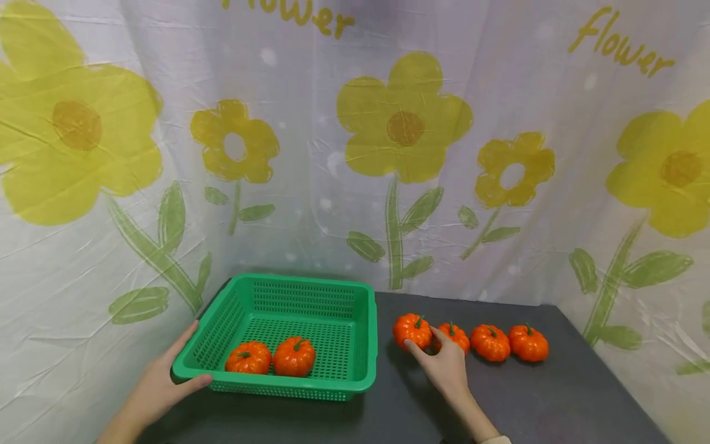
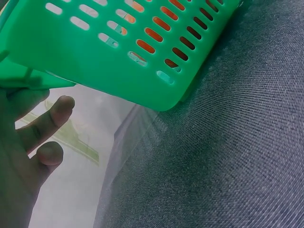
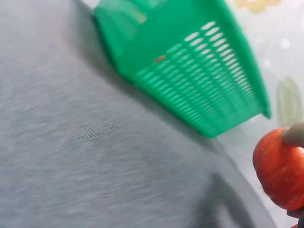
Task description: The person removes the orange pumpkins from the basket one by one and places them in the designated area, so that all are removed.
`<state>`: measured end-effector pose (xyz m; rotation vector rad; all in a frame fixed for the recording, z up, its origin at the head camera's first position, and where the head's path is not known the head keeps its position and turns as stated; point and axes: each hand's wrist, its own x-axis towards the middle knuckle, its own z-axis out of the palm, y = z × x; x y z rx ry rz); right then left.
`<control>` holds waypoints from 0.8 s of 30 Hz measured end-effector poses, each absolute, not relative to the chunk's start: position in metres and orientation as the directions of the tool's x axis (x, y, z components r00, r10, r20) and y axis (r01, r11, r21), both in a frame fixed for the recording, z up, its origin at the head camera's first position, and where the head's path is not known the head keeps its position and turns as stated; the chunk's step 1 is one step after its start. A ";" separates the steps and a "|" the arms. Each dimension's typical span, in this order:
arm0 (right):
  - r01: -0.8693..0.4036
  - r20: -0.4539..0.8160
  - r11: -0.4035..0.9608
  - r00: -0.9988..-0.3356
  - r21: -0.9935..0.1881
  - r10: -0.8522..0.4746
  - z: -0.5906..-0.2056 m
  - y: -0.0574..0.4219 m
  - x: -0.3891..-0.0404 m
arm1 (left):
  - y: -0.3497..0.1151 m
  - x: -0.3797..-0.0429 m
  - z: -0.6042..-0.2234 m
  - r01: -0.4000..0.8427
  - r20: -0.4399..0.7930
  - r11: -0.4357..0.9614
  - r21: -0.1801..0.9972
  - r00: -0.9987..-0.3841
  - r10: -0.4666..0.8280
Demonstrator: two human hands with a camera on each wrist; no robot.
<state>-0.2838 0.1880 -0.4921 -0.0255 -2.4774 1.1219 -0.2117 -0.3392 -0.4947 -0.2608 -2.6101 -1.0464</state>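
My right hand (image 1: pixel 448 369) pinches a small orange pumpkin (image 1: pixel 409 333) with a green stem between thumb and fingers. In the right wrist view this pumpkin (image 3: pixel 278 171) appears at the right edge, held above the grey surface. The green plastic basket (image 1: pixel 363 345) stands to the left, with two more pumpkins, one (image 1: pixel 248 357) beside the other (image 1: pixel 294 357), near its front wall. At the basket's left front corner, my left hand (image 1: pixel 158 382) holds the rim, its thumb over the front edge. The left wrist view shows the fingers (image 2: pixel 61 110) below the rim.
Three pumpkins stand in a row to the right: one (image 1: pixel 455 338) partly hidden by my right hand, a middle one (image 1: pixel 490 343) and an outer one (image 1: pixel 529 343). A flower-printed curtain (image 1: pixel 310 203) encloses the dark grey table (image 1: pixel 577 382) at the back and sides.
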 end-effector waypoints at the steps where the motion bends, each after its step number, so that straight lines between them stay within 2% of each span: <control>1: -0.149 0.369 0.686 -0.911 -0.712 0.185 -0.495 0.187 -0.282 | -0.340 -0.212 -0.494 0.277 0.348 0.715 0.641 -0.936 0.051; 12: -0.151 0.433 0.741 -0.878 -0.654 0.204 -0.518 0.183 -0.278 | -0.341 -0.212 -0.495 0.275 0.344 0.722 0.636 -0.937 0.054; 24: -0.107 0.398 0.747 -0.890 -0.656 0.222 -0.525 0.180 -0.279 | -0.339 -0.212 -0.495 0.272 0.334 0.703 0.658 -0.941 0.051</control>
